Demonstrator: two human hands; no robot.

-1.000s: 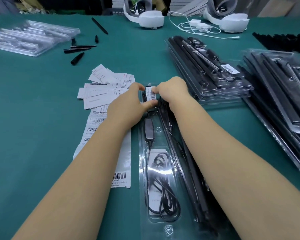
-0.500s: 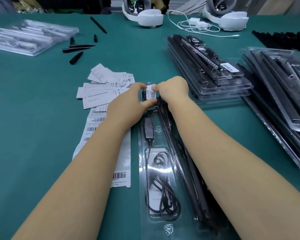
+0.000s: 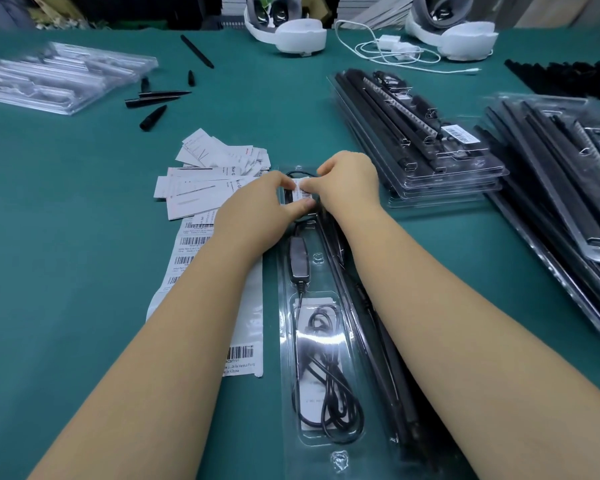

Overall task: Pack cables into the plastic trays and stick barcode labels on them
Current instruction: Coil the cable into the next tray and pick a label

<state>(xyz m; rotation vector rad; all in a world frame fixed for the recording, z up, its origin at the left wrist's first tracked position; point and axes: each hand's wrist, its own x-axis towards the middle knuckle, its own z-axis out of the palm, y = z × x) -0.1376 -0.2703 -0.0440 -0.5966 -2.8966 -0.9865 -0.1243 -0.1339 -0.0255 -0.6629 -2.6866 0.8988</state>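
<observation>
label sheet (image 3: 238, 344) with barcodes, "in China", other print unreadable

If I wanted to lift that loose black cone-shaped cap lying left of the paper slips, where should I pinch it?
Pinch the black cone-shaped cap across its wider near end, coming from above. It lies flat on the green table, clear of neighbours, and the tapered tip would likely slip.

Teal-covered table (image 3: 66, 209), dim clutter along its far edge
</observation>
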